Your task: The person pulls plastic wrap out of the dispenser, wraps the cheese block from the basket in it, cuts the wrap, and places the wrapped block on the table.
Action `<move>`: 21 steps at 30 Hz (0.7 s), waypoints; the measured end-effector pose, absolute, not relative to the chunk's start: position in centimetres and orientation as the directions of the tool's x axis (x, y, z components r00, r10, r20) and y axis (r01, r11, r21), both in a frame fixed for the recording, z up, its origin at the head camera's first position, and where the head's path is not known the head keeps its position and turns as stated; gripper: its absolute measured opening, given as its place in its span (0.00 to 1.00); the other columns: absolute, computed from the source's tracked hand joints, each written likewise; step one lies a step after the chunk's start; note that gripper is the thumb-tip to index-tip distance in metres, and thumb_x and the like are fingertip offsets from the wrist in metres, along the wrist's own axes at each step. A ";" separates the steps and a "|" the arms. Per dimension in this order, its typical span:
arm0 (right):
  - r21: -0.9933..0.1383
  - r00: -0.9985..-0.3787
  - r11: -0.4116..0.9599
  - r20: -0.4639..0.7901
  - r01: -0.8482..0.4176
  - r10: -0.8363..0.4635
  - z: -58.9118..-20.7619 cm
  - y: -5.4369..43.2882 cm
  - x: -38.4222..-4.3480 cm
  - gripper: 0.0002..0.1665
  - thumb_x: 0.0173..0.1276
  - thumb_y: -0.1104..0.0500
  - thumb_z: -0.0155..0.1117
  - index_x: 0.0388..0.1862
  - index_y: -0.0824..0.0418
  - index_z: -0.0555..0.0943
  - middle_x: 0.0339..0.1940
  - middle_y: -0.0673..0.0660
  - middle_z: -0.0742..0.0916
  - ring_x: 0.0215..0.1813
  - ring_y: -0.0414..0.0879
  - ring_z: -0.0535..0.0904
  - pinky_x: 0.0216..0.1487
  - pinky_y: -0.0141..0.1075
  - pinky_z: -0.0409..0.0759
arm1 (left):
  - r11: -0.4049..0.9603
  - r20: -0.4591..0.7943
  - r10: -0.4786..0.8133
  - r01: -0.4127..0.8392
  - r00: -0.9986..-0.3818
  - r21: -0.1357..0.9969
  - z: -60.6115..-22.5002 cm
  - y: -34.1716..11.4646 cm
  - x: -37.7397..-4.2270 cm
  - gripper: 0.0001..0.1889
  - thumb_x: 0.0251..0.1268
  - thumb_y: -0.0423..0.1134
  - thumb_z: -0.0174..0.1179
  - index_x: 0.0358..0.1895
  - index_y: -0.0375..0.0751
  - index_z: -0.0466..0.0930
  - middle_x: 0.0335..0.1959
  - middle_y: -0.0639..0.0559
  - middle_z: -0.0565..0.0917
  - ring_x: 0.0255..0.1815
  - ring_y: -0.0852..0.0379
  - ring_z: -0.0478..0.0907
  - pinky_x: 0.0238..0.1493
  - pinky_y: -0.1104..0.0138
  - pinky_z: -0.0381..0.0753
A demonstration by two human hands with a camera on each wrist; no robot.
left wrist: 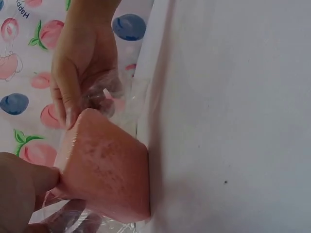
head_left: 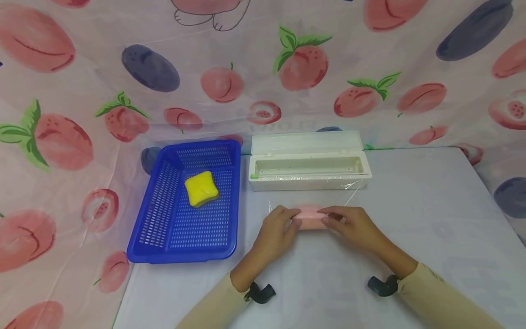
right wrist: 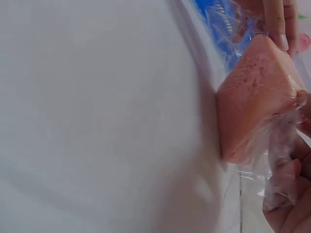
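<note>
A pink sponge [head_left: 311, 222] lies on the white-covered table in front of the film box, with clear cling film [right wrist: 282, 179] around it and loose at its ends. My left hand [head_left: 273, 233] pinches its left end through the film, thumb on the near side. At the other end, my right hand [head_left: 357, 226] grips film and sponge in the same way. The left wrist view shows the sponge [left wrist: 109, 167] tilted on edge between both hands. Behind it, film stretches back to a white cling film dispenser [head_left: 310, 183] with its lid raised. Some fingertips are hidden behind the sponge.
Left of the hands stands a blue plastic basket [head_left: 235, 205] with a yellow sponge [head_left: 201, 188] in it. A fruit-printed cloth [head_left: 263, 55] hangs behind the table. The table's right edge [head_left: 493, 194] slants away at the far right.
</note>
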State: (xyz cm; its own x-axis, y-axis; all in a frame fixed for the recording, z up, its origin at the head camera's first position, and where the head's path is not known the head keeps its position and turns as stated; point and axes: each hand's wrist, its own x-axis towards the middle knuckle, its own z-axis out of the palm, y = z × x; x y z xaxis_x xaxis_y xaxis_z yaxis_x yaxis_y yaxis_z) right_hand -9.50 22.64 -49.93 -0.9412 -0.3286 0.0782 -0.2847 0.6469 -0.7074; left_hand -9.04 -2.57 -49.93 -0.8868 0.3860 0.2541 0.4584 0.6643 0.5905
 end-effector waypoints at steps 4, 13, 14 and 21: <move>-0.733 -0.958 0.633 0.089 -0.249 -0.274 -49.7 22.5 -10.8 0.16 0.73 0.51 0.68 0.56 0.51 0.87 0.31 0.45 0.88 0.32 0.39 0.77 0.30 0.31 0.76 | 0.664 0.257 0.366 0.444 -0.895 0.602 -49.7 -2.3 -9.9 0.21 0.74 0.48 0.62 0.63 0.44 0.79 0.49 0.50 0.84 0.51 0.56 0.82 0.54 0.63 0.83; -0.759 -0.974 0.618 0.096 -0.205 -0.206 -49.7 22.1 -12.4 0.21 0.72 0.47 0.68 0.60 0.53 0.84 0.47 0.54 0.91 0.48 0.48 0.85 0.45 0.40 0.86 | 0.619 0.336 0.275 0.434 -0.901 0.654 -50.1 -1.6 -11.8 0.19 0.64 0.38 0.71 0.58 0.42 0.83 0.45 0.47 0.85 0.48 0.53 0.84 0.49 0.64 0.84; -0.762 -0.973 0.614 0.094 -0.208 -0.213 -49.7 22.0 -12.5 0.24 0.70 0.46 0.70 0.61 0.54 0.83 0.51 0.55 0.90 0.51 0.49 0.85 0.48 0.43 0.86 | 0.617 0.339 0.262 0.427 -0.904 0.662 -50.2 -1.5 -12.0 0.18 0.65 0.37 0.70 0.57 0.41 0.83 0.45 0.47 0.85 0.48 0.53 0.84 0.48 0.64 0.84; -0.715 -0.958 0.639 0.194 -0.284 -0.209 -50.2 21.8 -13.3 0.30 0.65 0.48 0.76 0.63 0.58 0.83 0.56 0.57 0.86 0.51 0.49 0.83 0.47 0.43 0.86 | 0.608 0.336 0.230 0.405 -0.913 0.683 -50.7 -1.0 -13.2 0.19 0.69 0.43 0.67 0.60 0.41 0.83 0.51 0.46 0.84 0.52 0.52 0.83 0.51 0.63 0.83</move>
State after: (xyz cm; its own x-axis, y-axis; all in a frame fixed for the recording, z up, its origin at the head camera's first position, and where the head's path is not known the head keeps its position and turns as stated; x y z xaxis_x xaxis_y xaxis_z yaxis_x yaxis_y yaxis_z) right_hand -13.35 21.79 -50.20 -0.9585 -0.2089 0.1942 -0.2841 0.6390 -0.7148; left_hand -13.25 -1.03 -50.75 -0.9133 0.2297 0.3364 0.4046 0.6077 0.6834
